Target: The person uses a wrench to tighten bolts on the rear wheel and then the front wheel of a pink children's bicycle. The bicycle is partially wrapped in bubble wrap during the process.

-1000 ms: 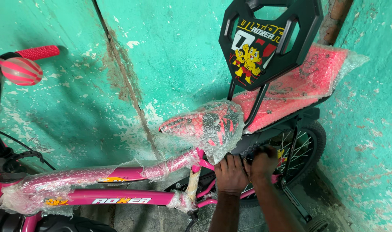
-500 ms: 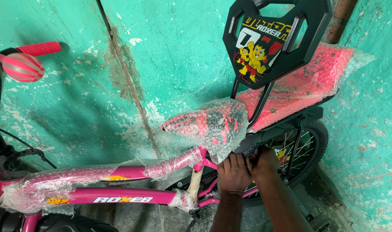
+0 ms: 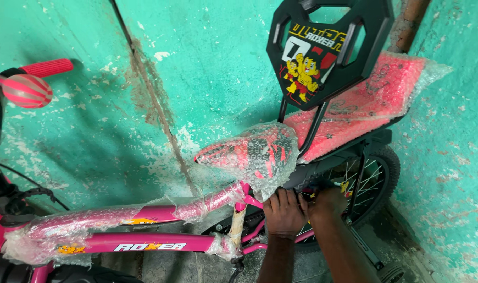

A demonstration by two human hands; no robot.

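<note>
Against a peeling green wall (image 3: pixel 207 63) stood a pink child's bicycle (image 3: pixel 160 243).
Both hands pressed together under the bubble-wrapped saddle (image 3: pixel 252 154): left hand (image 3: pixel 284 212) curled on the frame, right hand (image 3: pixel 328 202) closed beside the rear wheel (image 3: pixel 378 178); what it gripped could not be told.

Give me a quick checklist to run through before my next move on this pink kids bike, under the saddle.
1. Both hands on the work: left hand and right hand sit together just under the saddle: ok.
2. What the right hand holds: hidden by fingers: cannot tell.
3. Saddle free of wrap: bubble wrap still on: not ok.
4. Frame tube unwrapped: plastic still on: not ok.
5. Rear wheel on the ground: cannot tell.
</note>
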